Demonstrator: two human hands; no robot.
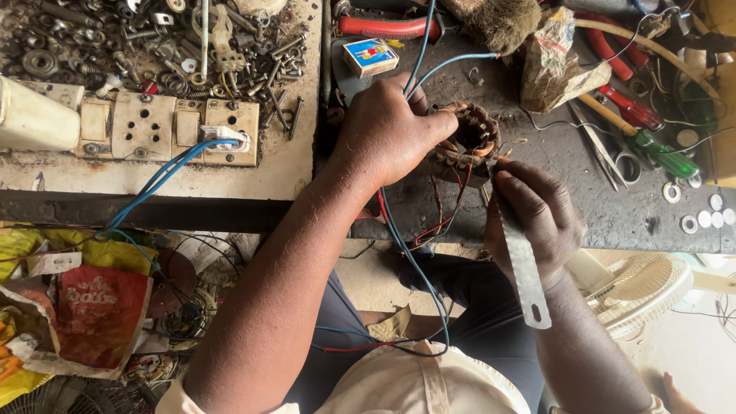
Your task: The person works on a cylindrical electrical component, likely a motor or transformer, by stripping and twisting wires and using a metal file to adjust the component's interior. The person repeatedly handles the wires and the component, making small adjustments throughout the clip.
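My left hand (pixel 387 130) grips a small motor stator (pixel 469 139) with copper windings, holding it at the front edge of the dark workbench (pixel 552 161). Blue wires (pixel 418 54) run from under this hand up across the bench, and red and black leads (pixel 441 218) hang down from the stator. My right hand (pixel 537 218) holds a flat grey metal blade (pixel 525 268), its upper end pressed against the stator's near side. The blade's lower end, with a hole, sticks out below my palm.
A socket board (pixel 165 126) with a plugged-in blue cable sits left, behind it a heap of screws, nuts and bearings (pixel 153 38). A matchbox (pixel 369 56), red pliers (pixel 387 28), scissors (pixel 609 153), screwdrivers (pixel 652 142) and washers (pixel 701 215) lie on the bench. A white fan grille (pixel 644 287) stands below right.
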